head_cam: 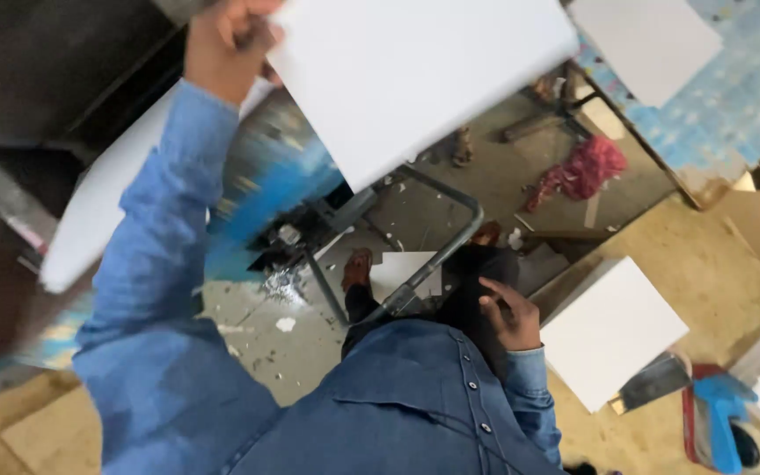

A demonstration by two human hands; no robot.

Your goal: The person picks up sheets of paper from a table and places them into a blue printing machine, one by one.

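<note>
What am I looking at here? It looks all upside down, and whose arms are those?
The camera sits on a person's head and looks straight down, so you see their own body from above: a blue denim shirt and two arms. The left hand is lifted high and holds a big white board by its edge. The right hand is empty and rests by the person's leg. Far below are their feet in sandals on a splattered floor, next to a grey metal frame. On the right, another white board lies on a brown surface, near a blue and red tool. A pink rag lies on the floor.
</note>
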